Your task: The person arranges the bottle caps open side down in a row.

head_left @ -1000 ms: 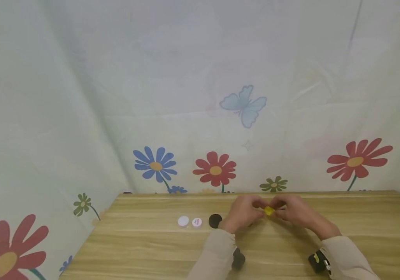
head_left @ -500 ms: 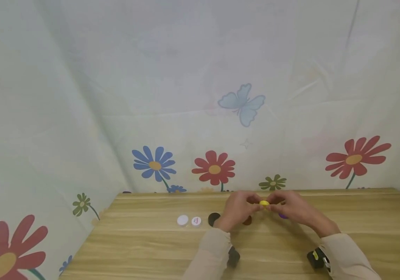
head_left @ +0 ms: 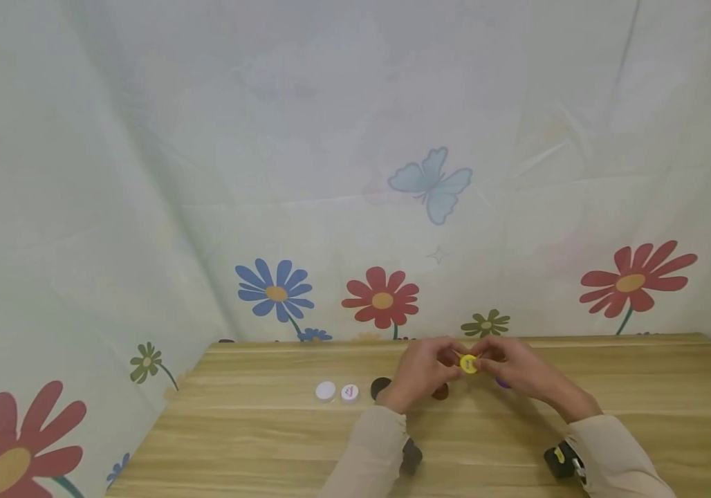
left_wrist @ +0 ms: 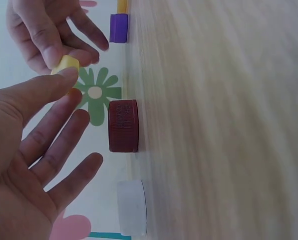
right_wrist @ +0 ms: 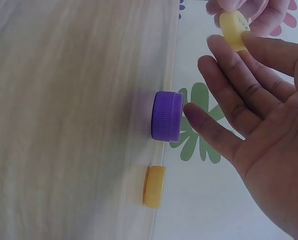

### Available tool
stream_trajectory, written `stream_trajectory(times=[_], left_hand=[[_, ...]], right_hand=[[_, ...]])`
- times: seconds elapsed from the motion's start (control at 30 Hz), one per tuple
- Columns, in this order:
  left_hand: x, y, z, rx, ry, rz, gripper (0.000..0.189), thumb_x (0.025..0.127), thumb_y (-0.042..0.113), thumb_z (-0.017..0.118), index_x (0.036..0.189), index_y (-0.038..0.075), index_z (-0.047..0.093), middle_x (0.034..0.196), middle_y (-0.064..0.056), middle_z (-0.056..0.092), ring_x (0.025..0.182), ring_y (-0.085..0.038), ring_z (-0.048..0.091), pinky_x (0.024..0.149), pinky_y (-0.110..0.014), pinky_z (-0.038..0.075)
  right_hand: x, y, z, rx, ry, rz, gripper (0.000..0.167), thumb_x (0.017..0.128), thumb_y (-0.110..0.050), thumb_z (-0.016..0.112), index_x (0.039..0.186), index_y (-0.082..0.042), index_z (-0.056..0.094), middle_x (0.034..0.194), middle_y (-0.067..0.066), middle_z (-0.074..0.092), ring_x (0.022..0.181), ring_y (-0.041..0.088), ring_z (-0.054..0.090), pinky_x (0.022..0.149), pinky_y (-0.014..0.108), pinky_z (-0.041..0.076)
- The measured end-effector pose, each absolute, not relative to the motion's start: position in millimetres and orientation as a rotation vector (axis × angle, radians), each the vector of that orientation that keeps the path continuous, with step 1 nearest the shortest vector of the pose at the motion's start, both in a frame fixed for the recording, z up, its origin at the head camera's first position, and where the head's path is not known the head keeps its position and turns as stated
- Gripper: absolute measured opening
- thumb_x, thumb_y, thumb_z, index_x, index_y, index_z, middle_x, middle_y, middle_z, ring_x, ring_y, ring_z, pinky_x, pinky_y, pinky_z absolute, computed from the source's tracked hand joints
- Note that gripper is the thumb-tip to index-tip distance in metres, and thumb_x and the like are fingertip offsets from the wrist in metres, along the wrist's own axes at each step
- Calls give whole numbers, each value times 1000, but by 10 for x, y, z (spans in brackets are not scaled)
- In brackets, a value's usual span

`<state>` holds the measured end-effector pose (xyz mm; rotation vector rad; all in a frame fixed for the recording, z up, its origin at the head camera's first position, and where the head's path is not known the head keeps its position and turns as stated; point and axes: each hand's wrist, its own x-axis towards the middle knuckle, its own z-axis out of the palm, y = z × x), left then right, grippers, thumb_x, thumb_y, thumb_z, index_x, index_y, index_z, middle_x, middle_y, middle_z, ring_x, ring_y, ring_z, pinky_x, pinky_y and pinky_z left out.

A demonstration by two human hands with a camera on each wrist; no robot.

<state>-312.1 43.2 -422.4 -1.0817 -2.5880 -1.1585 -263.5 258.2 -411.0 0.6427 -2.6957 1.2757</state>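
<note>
Both hands hold a yellow bottle cap (head_left: 469, 364) between them above the wooden table, its printed round face showing in the head view. The left hand (head_left: 420, 370) pinches one edge with thumb and fingertip, and its other fingers are spread in the left wrist view. Thumb and fingers of the right hand (head_left: 517, 370) pinch the opposite edge. Beneath the left hand lies a dark red bottle cap (left_wrist: 124, 126). A ribbed purple bottle cap (right_wrist: 167, 116) stands on the table near the right hand's loose fingers, mostly hidden by that hand in the head view.
Left of the hands, a white cap (head_left: 326, 391), a white cap with a red print (head_left: 349, 393) and a black cap (head_left: 382, 388) lie in a row. An orange-yellow cap (right_wrist: 154, 187) sits beyond the purple one. A flowered cloth (head_left: 306, 173) hangs behind the table (head_left: 256, 443).
The hands have risen slightly and moved a little left with the yellow bottle cap, which has turned so its printed face shows. The red and purple caps have come into the head view.
</note>
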Motion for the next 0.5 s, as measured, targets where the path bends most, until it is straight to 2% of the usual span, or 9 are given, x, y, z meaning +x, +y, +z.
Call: stream_trajectory(times=[0.23, 0.5], left_hand=[[-3121, 404, -4212, -1062, -2618, -1126, 25, 88, 12, 89, 112, 13, 81, 91, 7, 78, 80, 4, 67, 79, -18, 52], [-3137, 349, -4217, -1078, -2667, -1192, 23, 89, 16, 89, 111, 13, 82, 91, 7, 78, 77, 1, 67, 77, -20, 53]], right_hand=[[-2645, 2567, -4118, 672, -2694, 1303, 20, 98, -7, 75, 116, 1, 69, 105, 5, 75, 98, 26, 71, 81, 43, 58], [-2666, 2532, -4119, 739, -2683, 1254, 18, 94, -7, 80, 110, -3, 73, 105, 3, 74, 98, 24, 70, 86, 45, 58]])
